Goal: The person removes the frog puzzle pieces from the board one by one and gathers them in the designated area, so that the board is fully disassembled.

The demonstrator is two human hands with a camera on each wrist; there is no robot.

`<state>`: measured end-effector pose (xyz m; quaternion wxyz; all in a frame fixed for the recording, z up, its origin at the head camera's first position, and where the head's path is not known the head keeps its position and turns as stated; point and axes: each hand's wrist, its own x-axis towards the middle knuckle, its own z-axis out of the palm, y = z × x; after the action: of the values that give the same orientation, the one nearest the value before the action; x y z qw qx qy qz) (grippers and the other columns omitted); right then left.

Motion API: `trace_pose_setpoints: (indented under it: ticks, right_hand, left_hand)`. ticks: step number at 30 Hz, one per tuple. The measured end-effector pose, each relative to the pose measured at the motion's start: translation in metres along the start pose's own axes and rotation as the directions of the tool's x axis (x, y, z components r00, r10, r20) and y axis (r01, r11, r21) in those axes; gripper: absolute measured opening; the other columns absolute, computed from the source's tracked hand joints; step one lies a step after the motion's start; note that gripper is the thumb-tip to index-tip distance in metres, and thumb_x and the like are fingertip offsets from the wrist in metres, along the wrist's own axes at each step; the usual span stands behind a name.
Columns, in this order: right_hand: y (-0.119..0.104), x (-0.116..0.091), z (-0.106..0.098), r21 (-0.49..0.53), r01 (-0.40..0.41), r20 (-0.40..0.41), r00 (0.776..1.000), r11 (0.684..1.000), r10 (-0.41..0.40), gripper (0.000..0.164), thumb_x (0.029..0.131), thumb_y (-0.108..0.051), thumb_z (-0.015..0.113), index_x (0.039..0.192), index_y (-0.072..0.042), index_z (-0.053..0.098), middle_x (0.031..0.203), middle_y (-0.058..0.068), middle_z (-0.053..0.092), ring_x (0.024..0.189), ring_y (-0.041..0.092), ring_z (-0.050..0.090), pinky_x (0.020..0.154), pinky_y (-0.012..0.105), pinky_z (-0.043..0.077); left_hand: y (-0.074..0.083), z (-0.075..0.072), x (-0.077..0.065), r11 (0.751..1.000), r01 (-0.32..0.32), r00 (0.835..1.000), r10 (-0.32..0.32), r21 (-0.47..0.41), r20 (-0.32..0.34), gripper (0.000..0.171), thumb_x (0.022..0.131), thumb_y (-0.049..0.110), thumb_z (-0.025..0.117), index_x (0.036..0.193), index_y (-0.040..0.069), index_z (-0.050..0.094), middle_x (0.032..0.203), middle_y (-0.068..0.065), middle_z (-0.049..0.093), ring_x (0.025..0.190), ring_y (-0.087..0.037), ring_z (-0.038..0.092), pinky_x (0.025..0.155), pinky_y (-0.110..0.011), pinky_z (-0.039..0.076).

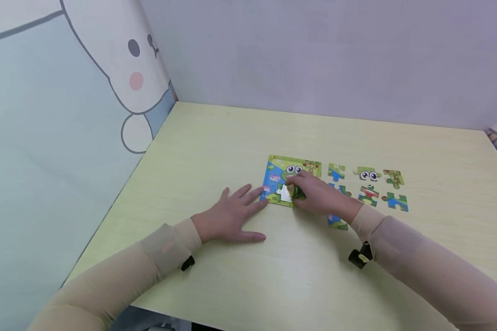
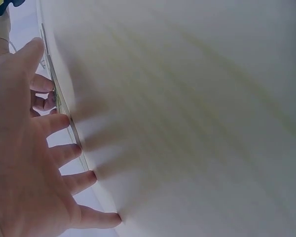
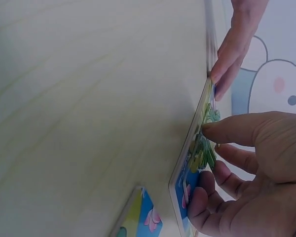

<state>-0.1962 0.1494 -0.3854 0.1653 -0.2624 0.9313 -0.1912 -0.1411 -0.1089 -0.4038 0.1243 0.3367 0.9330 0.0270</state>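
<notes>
A frog jigsaw puzzle (image 1: 275,168) lies flat on the table, with a bare white patch (image 1: 286,193) in its lower middle. My right hand (image 1: 320,195) is over the puzzle and pinches a green puzzle piece (image 3: 206,154) between thumb and fingers. That piece is raised at an angle from the puzzle in the right wrist view, and my fingers hide part of it. My left hand (image 1: 232,215) lies with fingers spread on the table. Its fingertips (image 1: 262,203) touch the puzzle's lower left edge.
To the right of the puzzle several loose pieces lie in rows, among them a piece with frog eyes (image 1: 368,174), a red-mouth piece (image 1: 369,193) and a blue-and-green corner piece (image 1: 396,201). My right forearm passes over part of the left column. A wall (image 1: 314,59) stands behind the table.
</notes>
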Motion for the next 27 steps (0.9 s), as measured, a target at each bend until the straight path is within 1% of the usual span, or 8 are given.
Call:
trace_pose_setpoints:
  ticks: [5,9,14,18,21,23,27]
  right_hand:
    - [-0.0001,-0.0005,-0.0003,0.046,-0.004,-0.009,1.0,0.999,0.005,0.048,0.088,-0.011,0.069,0.133,-0.009,0.052,0.129,0.013,0.052,0.118,0.029,0.055,0.102,0.049,0.047]
    - [-0.001,-0.0007,0.0007,0.071,-0.005,-0.029,1.0,0.997,0.008,0.042,0.09,-0.009,0.066,0.13,-0.009,0.052,0.126,0.012,0.057,0.115,0.027,0.056,0.1,0.047,0.048]
    - [-0.0029,-0.0014,0.0021,0.077,-0.001,-0.066,0.998,0.997,0.006,0.033,0.093,-0.008,0.063,0.125,-0.011,0.055,0.119,0.009,0.062,0.106,0.024,0.059,0.093,0.044,0.051]
    - [-0.0053,-0.0015,0.0044,0.065,0.054,-0.095,0.994,0.996,-0.048,0.024,0.093,-0.008,0.061,0.116,-0.013,0.06,0.105,0.004,0.064,0.092,0.019,0.058,0.082,0.037,0.052]
    - [-0.006,-0.0013,0.0071,0.061,0.095,-0.111,0.99,0.994,-0.088,0.019,0.094,-0.007,0.061,0.11,-0.015,0.062,0.098,0.001,0.064,0.085,0.016,0.056,0.077,0.033,0.05]
    - [-0.0065,-0.0026,0.0072,0.073,0.1,-0.116,0.989,0.992,-0.091,0.018,0.095,-0.008,0.06,0.111,-0.016,0.062,0.098,0.0,0.064,0.084,0.015,0.056,0.077,0.032,0.05]
    - [-0.0049,-0.0087,0.0021,0.125,0.078,-0.106,0.992,0.989,-0.065,0.022,0.097,-0.009,0.057,0.118,-0.015,0.061,0.103,0.002,0.063,0.086,0.017,0.057,0.076,0.031,0.05]
  left_hand:
    - [-0.0003,0.0004,0.0,1.0,-0.002,1.0,0.002,-0.004,-0.005,0.087,0.084,0.081,0.041,0.154,0.031,0.027,0.166,0.003,0.012,0.152,-0.031,0.016,0.104,-0.073,0.028]
    - [-0.0002,0.0003,-0.0003,1.0,0.002,1.0,-0.002,-0.012,0.004,0.087,0.084,0.081,0.04,0.155,0.031,0.026,0.166,0.003,0.011,0.152,-0.031,0.015,0.105,-0.073,0.027]
    - [0.0003,-0.0004,-0.0008,1.0,0.003,1.0,-0.003,-0.017,0.006,0.087,0.084,0.081,0.041,0.154,0.032,0.027,0.166,0.003,0.011,0.153,-0.031,0.015,0.105,-0.073,0.027]
    - [0.0005,-0.0006,-0.001,1.0,0.002,1.0,-0.002,-0.02,0.001,0.087,0.084,0.08,0.042,0.154,0.031,0.027,0.166,0.003,0.012,0.152,-0.032,0.015,0.105,-0.074,0.026]
    - [0.0006,-0.0009,-0.0014,1.0,0.001,1.0,-0.001,-0.02,-0.003,0.087,0.084,0.079,0.042,0.154,0.031,0.027,0.166,0.002,0.012,0.152,-0.032,0.016,0.105,-0.074,0.027]
    - [0.0008,-0.0013,-0.0014,1.0,0.001,1.0,-0.001,-0.019,-0.002,0.087,0.084,0.08,0.043,0.154,0.031,0.027,0.166,0.002,0.012,0.152,-0.032,0.016,0.105,-0.074,0.027]
    - [0.0005,-0.0008,-0.0007,1.0,0.001,1.0,-0.001,-0.013,0.006,0.087,0.084,0.08,0.042,0.155,0.032,0.027,0.166,0.002,0.011,0.152,-0.032,0.016,0.104,-0.074,0.027]
